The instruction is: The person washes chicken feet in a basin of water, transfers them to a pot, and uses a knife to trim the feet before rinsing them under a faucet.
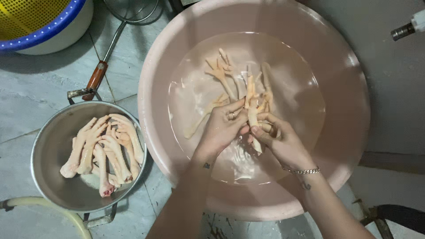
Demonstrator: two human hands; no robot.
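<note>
The person's left hand (222, 127) and right hand (280, 140) meet over the water in the wide pink plastic basin (349, 79), both sets of fingers grasping one pale raw chicken foot (253, 116) held upright between them. More feet (221, 71) lie in the water just beyond. A round steel pot (48, 150) on the tiled floor, left of the basin, holds a pile of chicken feet (104, 150).
</note>
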